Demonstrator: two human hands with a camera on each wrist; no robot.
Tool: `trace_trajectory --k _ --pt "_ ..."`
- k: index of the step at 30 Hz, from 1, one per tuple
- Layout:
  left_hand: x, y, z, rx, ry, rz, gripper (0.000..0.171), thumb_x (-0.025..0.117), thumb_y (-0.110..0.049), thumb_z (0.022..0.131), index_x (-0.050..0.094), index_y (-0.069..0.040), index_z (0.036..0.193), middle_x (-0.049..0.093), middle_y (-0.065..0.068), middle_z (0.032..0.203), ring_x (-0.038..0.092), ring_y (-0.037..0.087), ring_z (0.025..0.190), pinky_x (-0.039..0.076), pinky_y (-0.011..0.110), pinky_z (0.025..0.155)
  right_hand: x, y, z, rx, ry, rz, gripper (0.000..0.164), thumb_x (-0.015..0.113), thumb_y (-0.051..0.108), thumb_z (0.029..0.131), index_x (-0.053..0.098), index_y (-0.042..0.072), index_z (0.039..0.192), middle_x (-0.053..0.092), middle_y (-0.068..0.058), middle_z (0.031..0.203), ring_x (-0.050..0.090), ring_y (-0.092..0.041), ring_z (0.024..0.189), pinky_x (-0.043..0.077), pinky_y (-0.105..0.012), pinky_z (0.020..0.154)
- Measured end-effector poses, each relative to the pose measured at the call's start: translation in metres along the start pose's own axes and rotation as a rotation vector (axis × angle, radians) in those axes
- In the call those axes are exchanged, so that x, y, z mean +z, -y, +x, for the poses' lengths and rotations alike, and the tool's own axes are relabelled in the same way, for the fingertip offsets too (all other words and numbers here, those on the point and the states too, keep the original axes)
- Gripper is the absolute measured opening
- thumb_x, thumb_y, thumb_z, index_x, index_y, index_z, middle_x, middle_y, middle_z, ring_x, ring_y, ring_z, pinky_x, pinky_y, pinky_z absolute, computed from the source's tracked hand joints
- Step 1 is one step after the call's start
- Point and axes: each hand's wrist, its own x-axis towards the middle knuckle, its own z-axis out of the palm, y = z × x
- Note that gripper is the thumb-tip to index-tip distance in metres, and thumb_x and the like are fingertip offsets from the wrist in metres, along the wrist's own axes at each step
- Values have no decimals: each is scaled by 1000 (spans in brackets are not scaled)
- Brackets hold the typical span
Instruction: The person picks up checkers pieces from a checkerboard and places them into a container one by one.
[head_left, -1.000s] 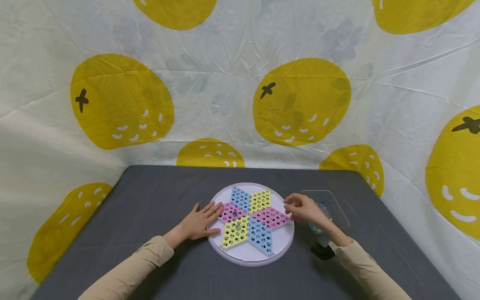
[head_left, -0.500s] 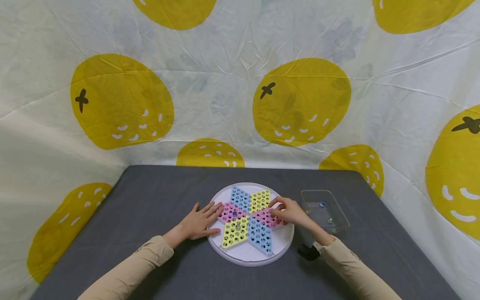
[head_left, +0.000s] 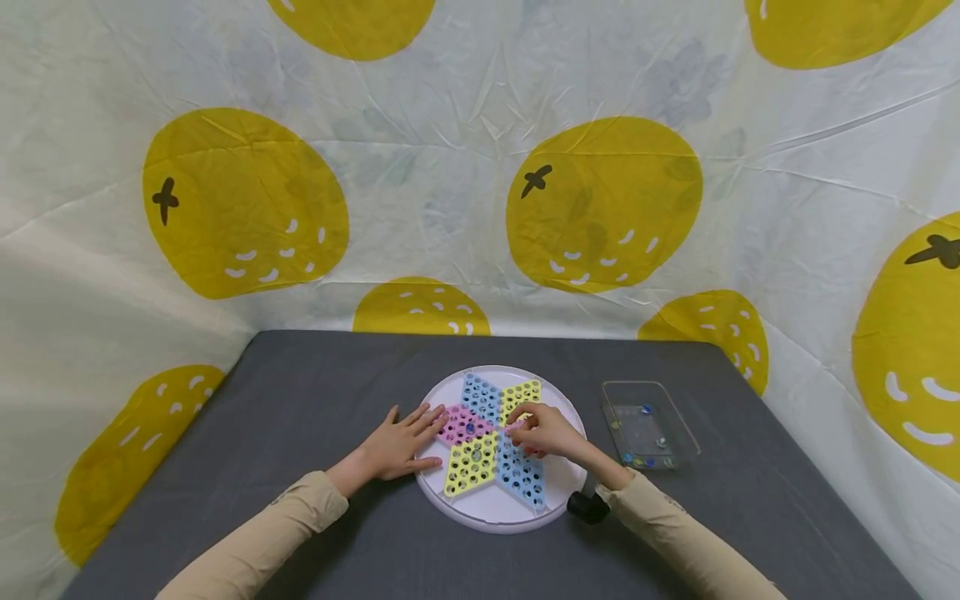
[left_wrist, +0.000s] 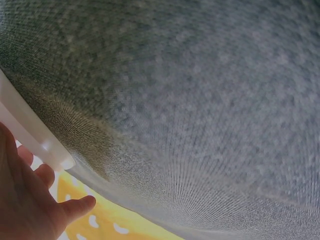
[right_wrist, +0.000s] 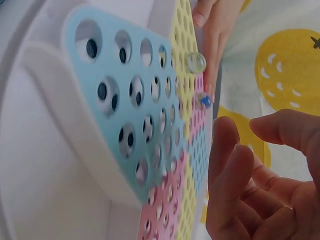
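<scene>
A round white Chinese checkers board (head_left: 504,518) carries a six-pointed star of blue, yellow and pink sections with holes. One blue marble (head_left: 470,427) sits in the left pink section, and a clear marble (right_wrist: 196,63) stands in the front yellow section. My left hand (head_left: 401,443) rests with spread fingers at the board's left rim. Over the right pink section, near the star's centre, is my right hand (head_left: 546,432), fingers bent. In the right wrist view its thumb and fingertips (right_wrist: 237,160) come close together with a narrow gap; I cannot tell whether a marble is held there.
A clear plastic box (head_left: 678,417) with several marbles in it stands on the dark grey table (head_left: 360,367), right of the board. Behind is a white cloth (head_left: 427,208) with large yellow fruit prints. A black wrist camera (head_left: 587,507) hangs under the right sleeve.
My right hand has moved left, from between the box and the board's right edge to near the star's centre. The box's contents have come into view. My left hand has stayed put.
</scene>
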Motion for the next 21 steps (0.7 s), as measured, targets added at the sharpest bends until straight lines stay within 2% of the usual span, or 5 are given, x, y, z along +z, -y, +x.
trace_trajectory --k 9,14,21 --pt "1 1 1 -1 3 9 72 36 -59 87 20 -17 143 19 3 150 18 29 137 20 64 98 19 8 9 -47 72 0 22 60 16 83 58 2 99 66 -15 74 60 -20 52 44 -25 43" --pt "-1 1 1 -10 10 9 72 35 -60 87 18 -17 143 17 2 151 17 28 138 20 64 99 28 10 12 -47 88 -33 21 61 18 83 59 4 99 66 -10 73 60 -17 52 46 -26 44" --pt "-1 0 0 -12 11 15 72 35 -59 87 19 -18 143 17 2 150 17 28 138 20 64 99 41 9 14 -16 116 -61 23 60 20 84 59 7 102 66 -5 72 58 -11 50 44 -21 43"
